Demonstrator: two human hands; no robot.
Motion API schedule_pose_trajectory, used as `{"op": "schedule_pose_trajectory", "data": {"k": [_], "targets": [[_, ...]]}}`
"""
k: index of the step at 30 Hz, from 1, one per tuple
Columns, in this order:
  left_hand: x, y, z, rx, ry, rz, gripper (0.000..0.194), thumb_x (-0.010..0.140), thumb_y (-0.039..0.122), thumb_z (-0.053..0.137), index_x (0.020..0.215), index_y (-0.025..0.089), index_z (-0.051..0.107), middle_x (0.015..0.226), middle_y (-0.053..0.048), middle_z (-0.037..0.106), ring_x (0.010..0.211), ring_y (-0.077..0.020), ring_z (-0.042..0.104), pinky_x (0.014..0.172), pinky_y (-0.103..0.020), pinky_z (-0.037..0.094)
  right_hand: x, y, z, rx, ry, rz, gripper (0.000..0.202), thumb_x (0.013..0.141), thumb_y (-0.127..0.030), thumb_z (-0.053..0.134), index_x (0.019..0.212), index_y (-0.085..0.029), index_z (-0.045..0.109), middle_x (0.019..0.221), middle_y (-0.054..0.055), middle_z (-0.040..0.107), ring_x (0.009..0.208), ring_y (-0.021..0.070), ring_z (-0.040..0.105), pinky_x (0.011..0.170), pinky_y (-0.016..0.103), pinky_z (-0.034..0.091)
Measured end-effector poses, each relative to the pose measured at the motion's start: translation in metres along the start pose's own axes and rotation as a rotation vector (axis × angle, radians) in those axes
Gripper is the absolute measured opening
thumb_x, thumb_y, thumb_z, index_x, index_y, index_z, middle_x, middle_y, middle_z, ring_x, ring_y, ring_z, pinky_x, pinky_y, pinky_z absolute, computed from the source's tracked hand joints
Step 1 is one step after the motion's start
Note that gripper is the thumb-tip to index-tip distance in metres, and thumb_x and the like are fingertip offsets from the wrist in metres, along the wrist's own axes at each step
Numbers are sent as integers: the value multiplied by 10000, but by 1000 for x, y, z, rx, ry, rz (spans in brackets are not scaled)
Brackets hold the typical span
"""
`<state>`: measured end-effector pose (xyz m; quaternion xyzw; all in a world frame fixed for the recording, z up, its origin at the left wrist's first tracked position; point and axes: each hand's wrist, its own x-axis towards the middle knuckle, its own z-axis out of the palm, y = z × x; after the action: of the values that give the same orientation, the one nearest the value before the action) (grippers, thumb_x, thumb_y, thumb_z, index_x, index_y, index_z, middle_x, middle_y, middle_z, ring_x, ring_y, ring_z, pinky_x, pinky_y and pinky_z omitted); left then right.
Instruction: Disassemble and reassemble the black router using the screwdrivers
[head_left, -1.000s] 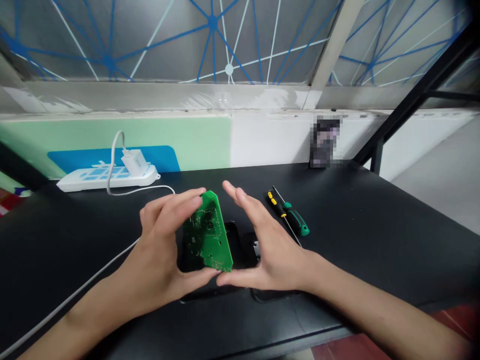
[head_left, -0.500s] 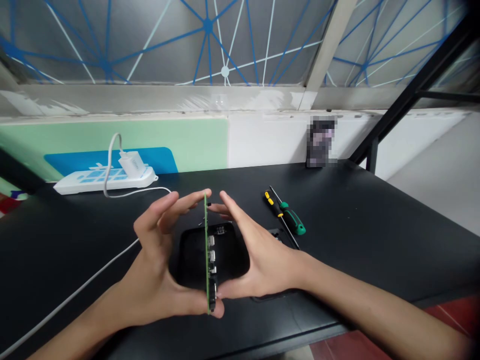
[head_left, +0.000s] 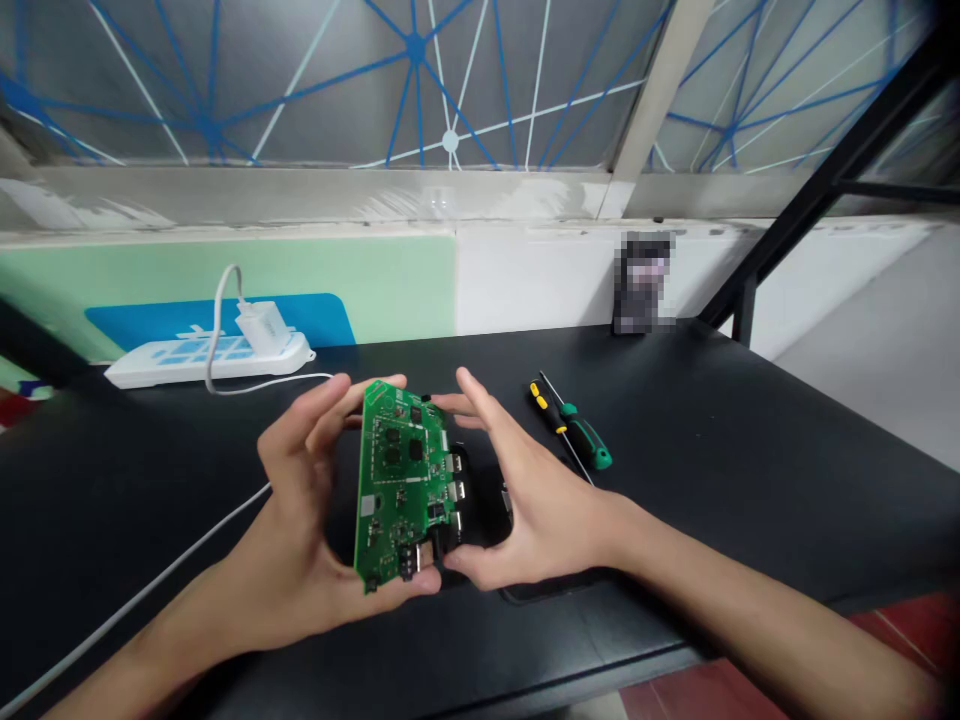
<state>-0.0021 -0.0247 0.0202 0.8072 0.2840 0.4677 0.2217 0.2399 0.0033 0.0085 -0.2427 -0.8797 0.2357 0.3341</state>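
A green circuit board (head_left: 397,470) is held up on its edge, its component side tilted into view with chips and several metal ports along the right edge. My left hand (head_left: 315,510) grips it from the left, thumb under the lower end and fingers at the top end. My right hand (head_left: 525,490) curves round the port side, thumb at the lower end and a fingertip at the upper corner, its index finger raised. Behind the board lies a black plastic case (head_left: 484,510), mostly hidden. A flat dark part (head_left: 555,592) shows beneath my right hand.
Two screwdrivers, one yellow-and-black (head_left: 547,405) and one green-handled (head_left: 589,440), lie crossed on the black table (head_left: 750,450). At the back left is a white power strip (head_left: 202,355) with a charger (head_left: 262,328) and cable. A blurred upright object (head_left: 641,285) leans on the wall.
The board has turned from edge-on to show its component face, with its upper part leaning left. Both hands have shifted slightly with it, and the case behind is more covered.
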Motion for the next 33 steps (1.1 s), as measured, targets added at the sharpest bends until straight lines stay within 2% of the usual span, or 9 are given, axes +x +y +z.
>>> {"op": "schedule_pose_trajectory", "data": {"k": [3, 6, 10, 15, 19, 23, 29, 33], "targets": [[1, -5, -6, 0, -53, -3, 1258, 726, 335, 933, 1598, 423, 30, 1617, -111, 305, 1462, -437, 382, 1131, -696, 444, -1, 1, -5, -80, 1, 11, 1349, 704, -478, 800, 1628, -142, -123, 1589, 239, 372, 1485, 361, 380, 1213, 583, 380], [3, -8, -12, 32, -92, -18, 1264, 744, 312, 919, 1608, 412, 2, 1639, -136, 289, 1444, -442, 406, 1144, -712, 402, -1, 2, -10, -170, -28, 37, 1313, 720, -458, 776, 1629, -130, -113, 1562, 243, 401, 1453, 365, 409, 1190, 587, 409], [4, -8, -18, 124, -141, -17, 1201, 807, 284, 865, 1623, 365, -13, 1619, -159, 329, 1473, -407, 379, 1171, -687, 366, 0, 1, -13, -250, -46, 56, 1268, 738, -424, 753, 1633, -143, -101, 1559, 221, 411, 1448, 365, 410, 1179, 584, 432], [3, -8, -21, 205, -167, -12, 1150, 834, 255, 815, 1624, 361, -14, 1630, -153, 314, 1485, -391, 361, 1180, -653, 363, -1, 0, -16, -340, -25, 47, 1202, 761, -398, 724, 1636, -124, -55, 1578, 228, 386, 1477, 360, 380, 1191, 569, 430], [4, -9, -22, 307, -193, -10, 1126, 837, 232, 803, 1621, 385, 10, 1621, -126, 309, 1469, -394, 364, 1188, -671, 343, -1, 0, -17, -447, -10, -3, 1137, 774, -358, 702, 1633, -94, 5, 1565, 251, 382, 1467, 363, 391, 1168, 557, 460], [5, -12, -22, 446, -197, 30, 1114, 824, 238, 803, 1635, 365, 50, 1621, -105, 324, 1468, -404, 333, 1170, -635, 385, -1, 0, -16, -524, 18, -70, 1101, 764, -315, 688, 1626, -82, 45, 1525, 253, 415, 1430, 363, 423, 1128, 549, 498], [3, -17, -23, 516, -215, 57, 1123, 819, 257, 791, 1649, 339, 39, 1573, -105, 419, 1391, -394, 397, 1107, -600, 444, -1, -2, -13, -553, 17, -98, 1057, 767, -295, 660, 1622, -82, 77, 1491, 276, 424, 1438, 375, 408, 1095, 567, 515], [4, -15, -27, 445, -183, 22, 1131, 792, 268, 811, 1642, 360, 71, 1525, -104, 461, 1377, -393, 431, 1107, -624, 436, -2, -3, -20, -465, 0, -97, 1092, 801, -388, 694, 1631, -102, 44, 1552, 253, 399, 1470, 356, 392, 1142, 552, 483]]}}
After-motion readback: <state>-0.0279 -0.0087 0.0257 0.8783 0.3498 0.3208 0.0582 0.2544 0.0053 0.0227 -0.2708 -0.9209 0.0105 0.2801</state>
